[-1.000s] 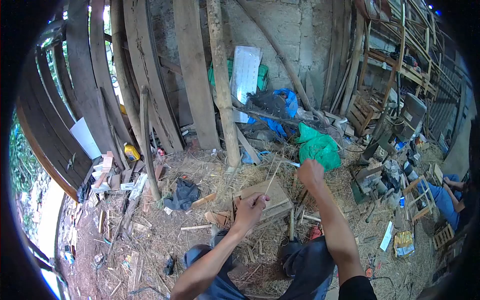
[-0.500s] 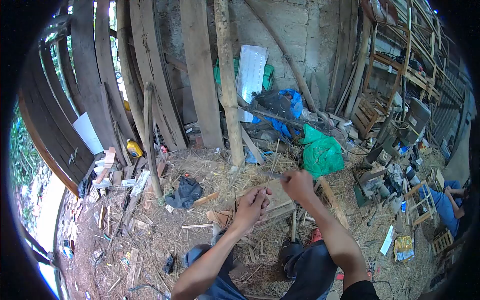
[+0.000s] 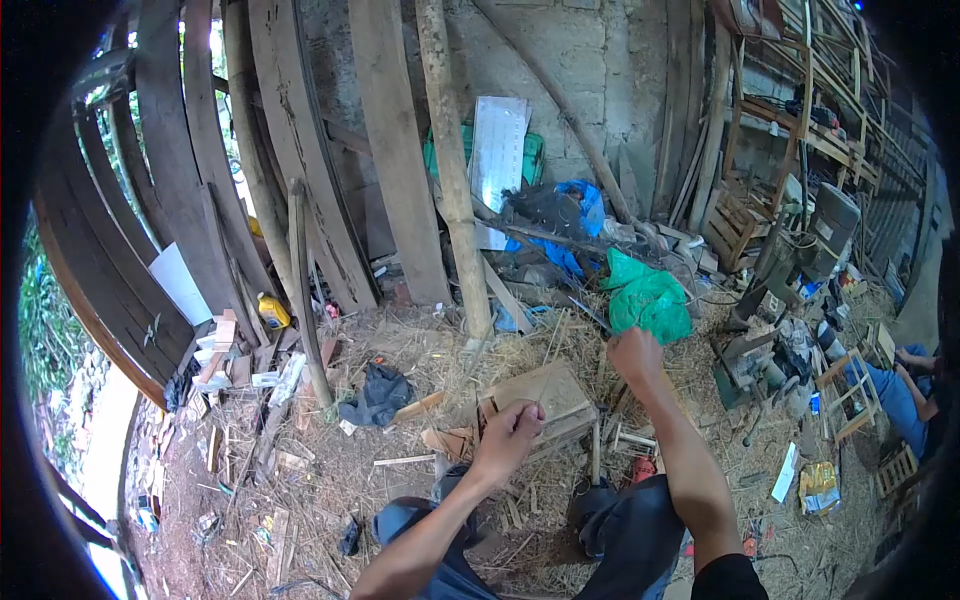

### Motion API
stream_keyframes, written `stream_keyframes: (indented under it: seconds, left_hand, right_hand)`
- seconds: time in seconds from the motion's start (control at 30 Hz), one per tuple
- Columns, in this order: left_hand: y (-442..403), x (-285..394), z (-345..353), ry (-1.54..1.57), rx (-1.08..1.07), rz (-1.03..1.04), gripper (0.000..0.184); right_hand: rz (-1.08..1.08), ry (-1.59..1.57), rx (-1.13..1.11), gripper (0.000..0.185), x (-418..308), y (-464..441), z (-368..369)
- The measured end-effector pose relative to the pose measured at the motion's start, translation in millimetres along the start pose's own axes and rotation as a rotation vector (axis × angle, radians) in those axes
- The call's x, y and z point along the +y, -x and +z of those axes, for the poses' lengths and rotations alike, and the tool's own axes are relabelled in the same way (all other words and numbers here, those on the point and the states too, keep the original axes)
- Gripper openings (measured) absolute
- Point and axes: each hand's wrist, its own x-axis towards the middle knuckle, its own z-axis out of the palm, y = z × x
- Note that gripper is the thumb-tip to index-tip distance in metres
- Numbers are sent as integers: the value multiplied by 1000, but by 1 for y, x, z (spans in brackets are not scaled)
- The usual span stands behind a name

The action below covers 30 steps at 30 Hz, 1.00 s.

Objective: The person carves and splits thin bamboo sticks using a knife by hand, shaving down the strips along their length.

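Observation:
My left hand [image 3: 508,440] is closed around the lower end of a thin stick [image 3: 554,345], which points up and away from me. To its right, my right hand [image 3: 637,357] is closed in a fist around a knife, its handle hidden by the fingers. The narrow dark knife blade [image 3: 590,314] points up and to the left, apart from the stick. Below and beyond my hands stands a low wooden bench [image 3: 560,392], partly covered by my left hand.
A green plastic bag [image 3: 648,298] lies beyond my right hand. A wooden post [image 3: 462,230] rises ahead. A black plastic bag [image 3: 378,394] and wood scraps lie on the straw-strewn ground at left. At far right sits another person [image 3: 908,395], near a small wooden frame [image 3: 850,398].
My right hand has moved right, away from the stick, and the knife blade has swung from pointing left to pointing up and left. My left hand still grips the stick, slightly lower.

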Motion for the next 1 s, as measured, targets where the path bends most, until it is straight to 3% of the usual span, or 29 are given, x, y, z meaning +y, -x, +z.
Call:
stream_keyframes:
  seconds: [0.03,0.1,0.13,0.2,0.23,0.3,0.4,0.57,0.63,0.73,0.87,1.0]
  left_hand:
    - [-1,7,1,5,0,3,17]
    - [-7,23,0,270,56,-263,17]
    - [-11,26,-1,275,59,-258,17]
    - [-16,29,-3,392,48,-280,19]
    - [-17,29,-3,393,48,-281,19]
    - [-19,28,-1,414,33,-258,19]
    - [-17,19,5,352,15,-179,20]
    - [-11,22,6,293,26,-164,19]
    - [-7,26,7,321,30,-199,19]
    - [-2,21,7,409,-22,-296,19]
    - [-8,15,8,395,-49,-322,20]
    - [-5,20,11,355,-54,-308,21]
  right_hand:
    - [-3,4,2,22,3,3,9]
    - [-49,-146,33,21,8,5,24]
    - [-56,-143,34,21,-2,9,15]
    - [-279,-307,-67,18,-29,25,-1]
    - [-278,-306,-68,18,-41,33,-5]
    - [-505,-192,-70,15,-59,47,-8]
    - [-556,-164,-71,9,-66,50,2]
    - [-478,-78,-21,15,-60,40,11]
    - [-243,-154,38,20,-46,22,2]
    - [-149,-48,119,24,-13,4,15]
    - [-90,-66,-38,30,-20,11,11]
    - [-32,-35,15,29,-9,2,8]
